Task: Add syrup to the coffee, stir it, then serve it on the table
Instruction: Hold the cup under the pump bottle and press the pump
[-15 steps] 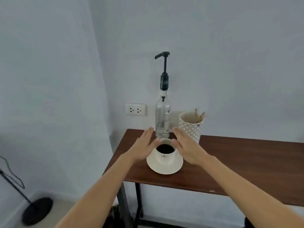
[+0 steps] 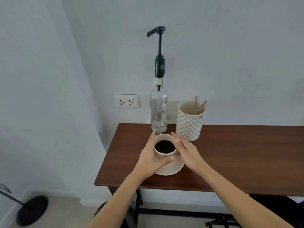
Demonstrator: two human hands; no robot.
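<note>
Both hands (image 2: 166,156) flanking cup (image 2: 162,156)

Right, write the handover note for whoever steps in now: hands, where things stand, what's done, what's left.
Left hand: cupped around the cream ceramic cup of black coffee, thumb across its front.
Right hand: open, flat against the cup's other side.
The cup sits on its cream saucer at the left end of the dark wooden table. The clear glass syrup bottle with a black pump stands just behind it; beside that, the white lattice-pattern holder with wooden stirrers.
Done: nothing visible; pump and stirrers untouched.
Left: pump syrup, stir, serve.
</note>
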